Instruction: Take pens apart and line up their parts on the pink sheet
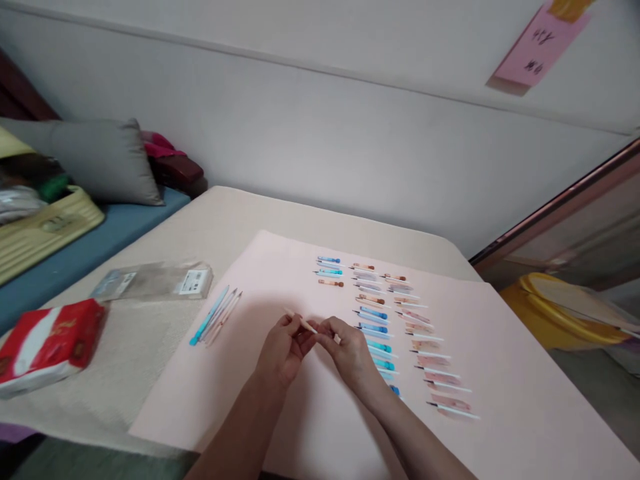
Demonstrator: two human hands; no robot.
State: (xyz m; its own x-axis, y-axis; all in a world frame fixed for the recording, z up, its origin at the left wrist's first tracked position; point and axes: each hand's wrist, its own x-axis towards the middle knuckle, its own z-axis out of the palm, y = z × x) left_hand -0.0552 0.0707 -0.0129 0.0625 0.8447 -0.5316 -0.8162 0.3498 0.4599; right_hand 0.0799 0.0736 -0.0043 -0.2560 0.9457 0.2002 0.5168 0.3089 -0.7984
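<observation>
A slim pale pen (308,326) lies slantwise between my two hands above the pink sheet (300,433). My left hand (281,350) pinches it along its barrel, palm partly turned up, with the tip showing past the fingers. At the other end, the thumb and fingertips of my right hand (349,352) are closed on the pen; any small part between them is hidden. To the left of my hands lies a small bunch of pens (220,319), blue and pale pink. Right of them, rows of blue and brown pen pieces (373,313) and thin white refills (453,410) are laid out.
Left of the sheet are clear plastic packaging (153,280) with white labels and a red tissue pack (50,343). A white wall (320,133) rises behind the table. A yellow bin (550,317) stands off the right edge, and a grey cushion (115,163) lies back left.
</observation>
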